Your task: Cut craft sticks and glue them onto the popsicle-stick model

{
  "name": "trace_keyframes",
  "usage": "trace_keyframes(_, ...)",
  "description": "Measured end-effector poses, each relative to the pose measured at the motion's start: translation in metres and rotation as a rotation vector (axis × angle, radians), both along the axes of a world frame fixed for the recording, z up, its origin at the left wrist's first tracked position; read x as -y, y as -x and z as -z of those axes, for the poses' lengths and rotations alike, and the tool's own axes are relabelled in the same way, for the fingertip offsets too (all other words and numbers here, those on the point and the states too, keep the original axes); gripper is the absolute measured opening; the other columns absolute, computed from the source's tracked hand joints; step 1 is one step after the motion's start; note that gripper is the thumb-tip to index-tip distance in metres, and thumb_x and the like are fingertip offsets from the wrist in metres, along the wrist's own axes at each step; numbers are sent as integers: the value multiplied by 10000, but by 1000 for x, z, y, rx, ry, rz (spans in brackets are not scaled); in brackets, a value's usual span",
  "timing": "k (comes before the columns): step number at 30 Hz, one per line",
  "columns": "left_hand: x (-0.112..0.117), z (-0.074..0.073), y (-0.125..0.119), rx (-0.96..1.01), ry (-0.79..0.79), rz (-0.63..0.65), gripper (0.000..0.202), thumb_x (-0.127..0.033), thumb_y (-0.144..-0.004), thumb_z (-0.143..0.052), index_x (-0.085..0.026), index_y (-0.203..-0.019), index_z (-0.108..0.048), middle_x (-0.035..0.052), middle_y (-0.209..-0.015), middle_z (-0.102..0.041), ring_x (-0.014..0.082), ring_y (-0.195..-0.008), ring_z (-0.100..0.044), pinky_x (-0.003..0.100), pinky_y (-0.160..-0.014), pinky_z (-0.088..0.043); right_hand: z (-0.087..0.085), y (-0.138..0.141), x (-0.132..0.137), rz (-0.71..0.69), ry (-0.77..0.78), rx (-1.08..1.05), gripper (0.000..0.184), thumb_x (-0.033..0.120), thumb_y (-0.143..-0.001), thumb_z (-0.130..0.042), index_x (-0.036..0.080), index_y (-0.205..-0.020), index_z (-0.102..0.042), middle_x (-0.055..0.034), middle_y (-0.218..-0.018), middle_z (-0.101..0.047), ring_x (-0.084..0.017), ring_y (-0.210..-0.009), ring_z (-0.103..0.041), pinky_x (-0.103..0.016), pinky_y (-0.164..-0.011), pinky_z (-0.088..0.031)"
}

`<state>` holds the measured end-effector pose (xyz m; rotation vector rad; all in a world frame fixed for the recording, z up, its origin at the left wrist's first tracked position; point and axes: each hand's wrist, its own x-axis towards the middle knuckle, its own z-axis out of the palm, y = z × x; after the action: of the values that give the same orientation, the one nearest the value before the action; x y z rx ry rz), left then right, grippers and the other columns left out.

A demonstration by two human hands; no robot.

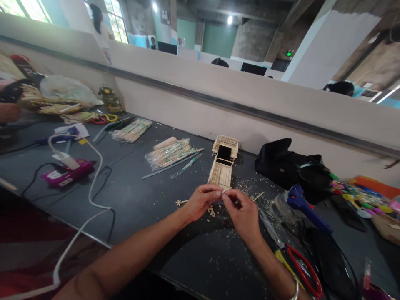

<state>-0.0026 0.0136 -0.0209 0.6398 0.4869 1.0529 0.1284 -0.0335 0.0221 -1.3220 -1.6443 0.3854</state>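
My left hand (pixel 201 201) and my right hand (pixel 244 212) meet over the desk, fingertips almost touching. Both are closed in a pinch around a tiny pale wooden piece (pixel 223 191), mostly hidden by the fingers. Right behind them lies a small model of wooden sticks, with a slatted panel (pixel 221 175) and a latticed back part (pixel 225 142). A dark phone-like rectangle (pixel 224 153) rests against it. Small wooden bits (pixel 211 211) are scattered below my hands. A stick with a flower-shaped end (pixel 179 203) lies beside my left wrist.
Bagged wooden sticks (pixel 171 154) lie left of the model. A purple power strip (pixel 67 173) with a white cable stands further left. On the right are a black bag (pixel 281 162), a blue glue gun (pixel 308 208) and red-handled scissors (pixel 304 268). A co-worker's hand (pixel 9 113) shows far left.
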Motion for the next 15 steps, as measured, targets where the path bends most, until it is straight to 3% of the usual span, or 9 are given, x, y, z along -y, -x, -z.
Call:
trace_keyframes(12,2,-2,-1,-122,-89,-96,340,-388,-453,-932,-188,-688,-788,36,-715,-740,174,-699,-649,339,-786,-507,1,0,0,30,-3,1,129,296,-801,-582,213,-724,-644,8,-640,-679,-130,-521,-572,-230,-503,-451)
trace_keyframes(15,3,-4,-1,-151,-154,-126,327,-404,-460,-929,-192,-665,-786,34,-733,-728,168,-725,-637,311,-766,-506,1,0,-1,34,-24,12,133,277,-801,-568,214,-703,-631,14,-623,-658,-127,-519,-564,-227,-505,-450)
